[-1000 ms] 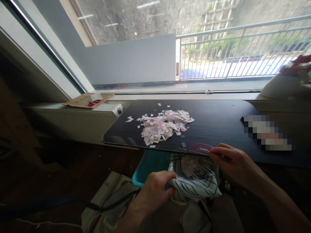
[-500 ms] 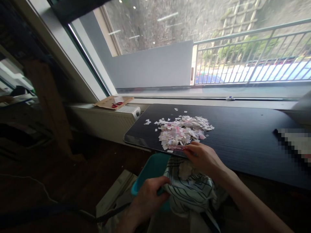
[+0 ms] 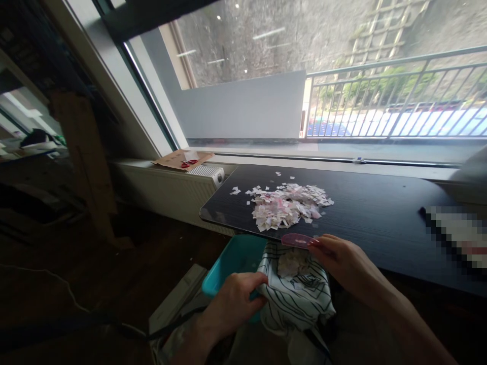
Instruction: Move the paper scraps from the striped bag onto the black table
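My right hand point(image 3: 335, 253) is closed on one end of a flat, see-through pink plastic piece point(image 3: 297, 240) with a curved edge, like a ruler or protractor. It is at the near edge of the dark table point(image 3: 365, 218), just in front of a heap of small cut paper pieces point(image 3: 285, 203). Below it, a white cloth bag with dark stripes point(image 3: 300, 304) hangs open, with more paper pieces point(image 3: 292, 263) in it. My left hand point(image 3: 238, 299) pinches the left edge of the bag. Left of the bag, partly behind that hand, is a teal plastic bin point(image 3: 228, 261).
A radiator point(image 3: 171, 190) stands left of the table under the window, with brown paper point(image 3: 171, 159) and red-handled scissors point(image 3: 189, 163) on top. Loose scraps point(image 3: 236, 190) lie around the heap. A blurred-out object point(image 3: 456, 233) rests at the table's right.
My right hand has drawn back from the heap towards me and slightly right, bringing the pink piece over the table's near edge, above the bag. The left hand keeps its hold.
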Available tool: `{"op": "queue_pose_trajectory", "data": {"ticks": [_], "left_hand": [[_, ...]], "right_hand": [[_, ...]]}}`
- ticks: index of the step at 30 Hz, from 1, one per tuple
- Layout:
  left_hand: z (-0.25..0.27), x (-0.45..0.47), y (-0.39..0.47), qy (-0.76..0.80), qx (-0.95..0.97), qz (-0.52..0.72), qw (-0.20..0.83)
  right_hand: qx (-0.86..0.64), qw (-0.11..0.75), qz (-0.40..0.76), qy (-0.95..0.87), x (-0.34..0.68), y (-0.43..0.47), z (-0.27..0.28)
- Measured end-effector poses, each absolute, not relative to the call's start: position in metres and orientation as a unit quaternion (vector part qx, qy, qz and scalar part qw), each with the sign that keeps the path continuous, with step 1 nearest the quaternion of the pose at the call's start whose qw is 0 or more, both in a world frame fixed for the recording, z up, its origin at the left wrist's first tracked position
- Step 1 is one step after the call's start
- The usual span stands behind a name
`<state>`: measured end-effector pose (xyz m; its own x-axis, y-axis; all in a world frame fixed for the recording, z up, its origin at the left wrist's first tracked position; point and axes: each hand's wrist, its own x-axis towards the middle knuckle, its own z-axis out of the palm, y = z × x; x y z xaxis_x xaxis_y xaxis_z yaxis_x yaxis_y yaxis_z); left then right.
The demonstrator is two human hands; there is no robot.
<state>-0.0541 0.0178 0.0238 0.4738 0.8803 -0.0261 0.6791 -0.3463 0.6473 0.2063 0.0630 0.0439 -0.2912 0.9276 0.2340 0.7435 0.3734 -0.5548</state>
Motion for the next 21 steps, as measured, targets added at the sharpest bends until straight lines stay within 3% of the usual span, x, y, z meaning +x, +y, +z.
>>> {"op": "queue_pose_trajectory", "data": {"ticks": [5,10,21], "left_hand": [[0.004,-0.006,0.016,0.426,0.85,0.14,0.276],[-0.012,0.024,0.011,0.399,0.88,0.108,0.234],[-0.016,0.026,0.034,0.39,0.901,0.092,0.166]], "right_hand": [[-0.61,0.416,0.218,-0.638,0.243,0.031,0.022],[-0.638,0.504,0.223,-0.537,0.266,0.041,0.003],[-0.635,0.564,0.179,-0.498,0.277,0.104,-0.009]]}}
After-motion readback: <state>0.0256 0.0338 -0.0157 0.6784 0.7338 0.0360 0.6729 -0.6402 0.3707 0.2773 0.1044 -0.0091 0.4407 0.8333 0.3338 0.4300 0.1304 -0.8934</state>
